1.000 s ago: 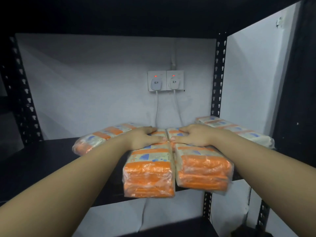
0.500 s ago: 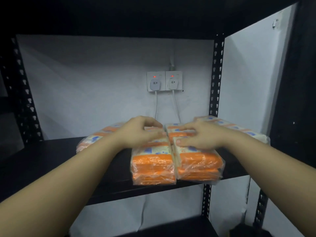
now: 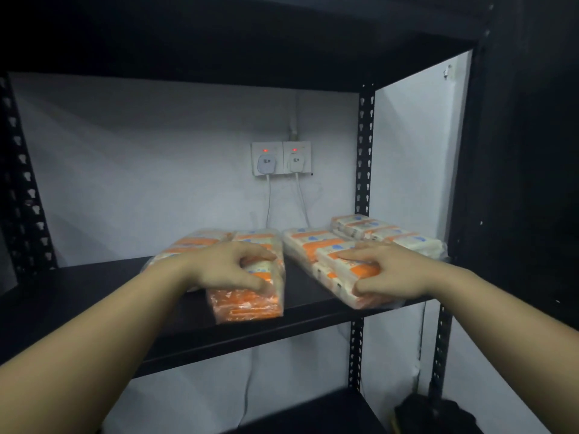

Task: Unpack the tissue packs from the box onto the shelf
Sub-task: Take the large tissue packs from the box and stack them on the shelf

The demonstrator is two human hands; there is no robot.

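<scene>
Two orange-and-white tissue packs lie on the black shelf (image 3: 94, 296). My left hand (image 3: 228, 270) grips the left pack (image 3: 247, 305), fingers curled over its top and thumb on its near end. My right hand (image 3: 385, 274) grips the right pack (image 3: 316, 245) at its near end, which sits at the shelf's front edge. A gap of bare shelf separates the two packs. Another pack (image 3: 188, 245) lies behind my left hand, and one more (image 3: 385, 233) lies at the back right. The box is not in view.
A white wall behind the shelf carries two sockets (image 3: 282, 158) with plugs and hanging cables. Black perforated posts (image 3: 363, 151) stand at the shelf's corners. A shelf board runs overhead and another lies below. A dark object (image 3: 432, 415) sits at the bottom right.
Both packs have slid further onto the shelf. My hands have drawn apart, pulling the left pack leftward and the right pack rightward, opening a gap between them.
</scene>
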